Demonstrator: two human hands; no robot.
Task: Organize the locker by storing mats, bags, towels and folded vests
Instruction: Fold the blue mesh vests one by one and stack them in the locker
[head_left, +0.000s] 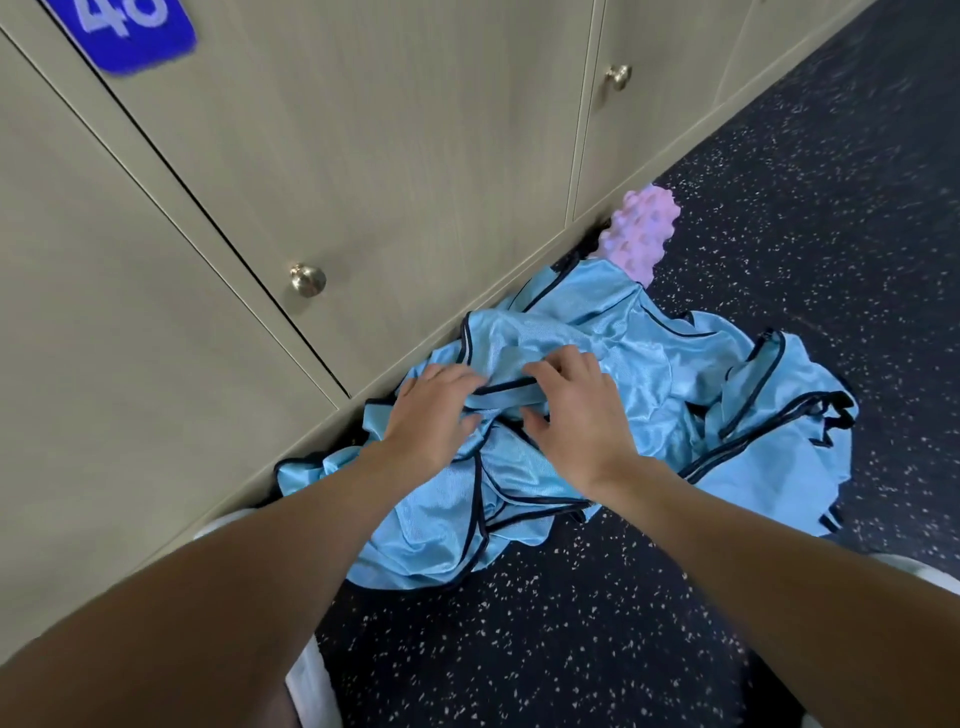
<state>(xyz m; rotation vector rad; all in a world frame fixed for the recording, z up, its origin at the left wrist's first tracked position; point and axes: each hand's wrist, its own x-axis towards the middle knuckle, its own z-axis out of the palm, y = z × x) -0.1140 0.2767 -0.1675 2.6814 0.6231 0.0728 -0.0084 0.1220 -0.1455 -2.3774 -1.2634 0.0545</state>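
1. Head view: my left hand (436, 410) and right hand (576, 410) are both down on the heap of light-blue vests (441, 530) at centre frame. The heap lies crumpled on the speckled floor (571, 649), against the foot of the closed locker door (363, 182).
2. My left fingers lie close together, bent onto the cloth at a dark-trimmed strap. I cannot tell whether they have pinched it.
3. My right fingers are spread and arched, tips touching the fabric and thumb held apart, with nothing gripped.
4. The vests look thin, glossy and limp. I expect them to be very light, slippery and quick to slide out of a loose hold, with no stiffness to help a fold stay put.
5. The dark binding along the edges and armholes looks like the firmest place to take hold. I would pinch a shoulder strap in each hand to lift one vest out of the tangle.
6. A pink knobbly foam roller (641, 228) leans at the heap's upper-right end, touching the cloth.
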